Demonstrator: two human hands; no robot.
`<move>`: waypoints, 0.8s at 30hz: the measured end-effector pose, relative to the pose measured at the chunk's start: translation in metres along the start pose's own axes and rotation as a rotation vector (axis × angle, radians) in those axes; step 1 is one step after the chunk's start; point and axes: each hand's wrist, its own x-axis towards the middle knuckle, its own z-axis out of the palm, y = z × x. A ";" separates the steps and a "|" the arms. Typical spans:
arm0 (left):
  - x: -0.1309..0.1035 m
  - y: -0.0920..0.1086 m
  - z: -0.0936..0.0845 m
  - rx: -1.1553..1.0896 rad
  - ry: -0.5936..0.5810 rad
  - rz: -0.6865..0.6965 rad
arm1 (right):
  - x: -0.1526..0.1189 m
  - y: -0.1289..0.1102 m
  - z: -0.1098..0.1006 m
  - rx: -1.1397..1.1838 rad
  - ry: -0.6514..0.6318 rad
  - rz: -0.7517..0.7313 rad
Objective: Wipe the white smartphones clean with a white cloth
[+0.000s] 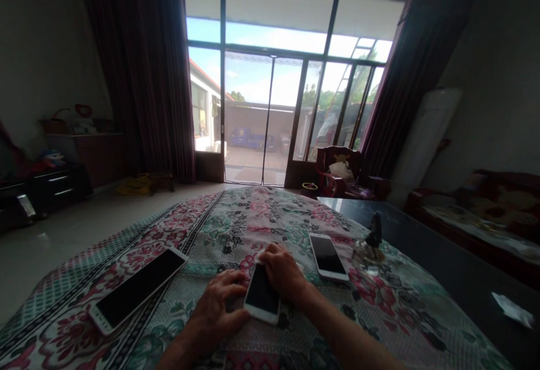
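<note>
A white-framed smartphone [262,291] with a dark screen lies face up on the patterned cloth in front of me. My left hand [219,302] holds its left edge, with the thumb by the lower corner and the fingers along the side. Across the phone's upper end, my right hand [283,271] presses with curled fingers. Something whitish shows at those fingertips; I cannot tell what it is. Right of that hand lies a second white smartphone [329,256], screen up. A larger white smartphone [139,290] rests at an angle to the left.
A floral cloth [202,336] covers the table. Toward the right stands a clear glass object [368,255] with a dark upright part. A crumpled white packet [512,309] lies on the dark surface at far right. Beyond are a wooden chair [337,162] and glass doors [248,122].
</note>
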 end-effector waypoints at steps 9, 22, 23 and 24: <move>-0.002 -0.012 0.007 0.027 0.066 0.056 | -0.061 -0.033 0.011 0.205 0.034 -0.258; 0.000 -0.004 0.004 0.027 0.024 0.037 | -0.028 0.020 0.000 0.072 0.098 0.013; 0.000 -0.002 0.003 0.023 0.016 0.034 | -0.027 0.023 -0.001 0.058 0.106 0.036; 0.000 -0.001 0.002 0.022 0.008 0.030 | -0.026 0.026 -0.003 0.043 0.109 0.056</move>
